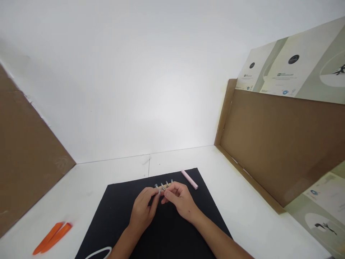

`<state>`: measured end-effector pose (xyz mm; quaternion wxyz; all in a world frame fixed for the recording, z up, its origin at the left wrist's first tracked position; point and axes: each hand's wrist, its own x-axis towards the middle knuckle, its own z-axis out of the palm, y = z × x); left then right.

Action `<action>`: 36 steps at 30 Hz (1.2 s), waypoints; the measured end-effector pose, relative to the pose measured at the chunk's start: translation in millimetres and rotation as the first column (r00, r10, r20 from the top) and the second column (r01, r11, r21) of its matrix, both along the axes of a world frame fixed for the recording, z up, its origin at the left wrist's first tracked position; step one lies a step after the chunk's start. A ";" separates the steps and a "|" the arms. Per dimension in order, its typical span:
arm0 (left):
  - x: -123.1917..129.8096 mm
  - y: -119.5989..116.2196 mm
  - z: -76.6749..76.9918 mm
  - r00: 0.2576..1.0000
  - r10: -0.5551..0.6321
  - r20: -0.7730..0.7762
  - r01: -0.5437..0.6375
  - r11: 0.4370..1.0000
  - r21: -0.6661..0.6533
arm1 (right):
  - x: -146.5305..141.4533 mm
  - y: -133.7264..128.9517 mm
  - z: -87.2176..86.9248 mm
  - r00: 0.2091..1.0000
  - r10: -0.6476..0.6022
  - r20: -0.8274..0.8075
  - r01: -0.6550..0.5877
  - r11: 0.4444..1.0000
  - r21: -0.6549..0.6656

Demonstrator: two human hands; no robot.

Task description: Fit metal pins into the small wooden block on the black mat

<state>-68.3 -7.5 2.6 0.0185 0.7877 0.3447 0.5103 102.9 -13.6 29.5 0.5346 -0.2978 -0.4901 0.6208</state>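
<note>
Near the far edge of a black mat [175,233], my two hands meet around a small light-brown strip [169,185] that looks wooden. Several silvery bolts [156,186] stick up along it, and another bolt [159,192] shows between the hands. My left hand [142,208] is closed, its thumb and fingers pinching the strip's left part. My right hand [182,201] is curled at the right end, thumb and forefinger bent close to the bolts. The fingers cover much of the strip, so their exact contact is partly hidden.
A pale pink rod [189,179] lies at the mat's far right corner. Two orange strips [52,238] rest on the white table [88,194] at left. A white loop [99,251] shows by my left forearm. Cardboard panels [280,140] stand at both sides, before a white wall [151,79].
</note>
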 end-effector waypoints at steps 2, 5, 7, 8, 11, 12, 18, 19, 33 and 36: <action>-0.8 -0.1 -0.6 1.000 0.004 -0.004 -0.004 1.000 -0.007 | 0.3 0.0 -0.3 1.000 0.019 0.008 -0.020 1.000 0.014; -1.2 0.2 -0.5 1.000 0.008 -0.006 -0.009 1.000 -0.009 | 0.4 0.2 -2.7 0.999 0.044 0.014 -0.045 0.995 0.091; -0.8 0.4 0.3 1.000 0.010 -0.004 -0.010 1.000 -0.003 | 0.0 0.3 -4.6 0.999 0.050 0.010 -0.051 0.990 0.129; -0.5 0.4 0.8 1.000 0.008 -0.005 -0.008 1.000 -0.001 | -0.2 0.4 -5.1 0.999 0.049 0.006 -0.049 0.990 0.132; 0.3 0.6 1.9 1.000 0.007 -0.008 -0.007 1.000 0.009 | -0.6 0.2 -4.2 0.999 0.037 0.010 -0.038 0.995 0.092; 0.4 0.6 1.9 1.000 0.006 -0.008 -0.006 1.000 0.013 | -0.6 0.0 -3.2 0.999 0.028 0.020 -0.029 0.997 0.073; 0.1 0.0 1.3 1.000 0.012 -0.013 -0.012 1.000 0.006 | 0.3 -1.1 3.9 0.998 -0.008 0.059 0.010 1.000 -0.025; 0.2 0.0 1.5 1.000 0.012 -0.013 -0.012 1.000 0.004 | 0.2 -1.3 4.6 0.998 -0.007 0.057 0.009 0.999 -0.035; -1.4 0.4 0.2 1.000 0.014 -0.011 -0.014 1.000 -0.009 | 1.3 -2.1 1.2 0.998 0.042 0.044 -0.045 0.997 0.065; -0.9 0.0 0.2 1.000 0.001 -0.013 -0.001 1.000 -0.005 | 1.0 -0.7 1.9 0.999 0.024 0.046 -0.024 1.000 -0.006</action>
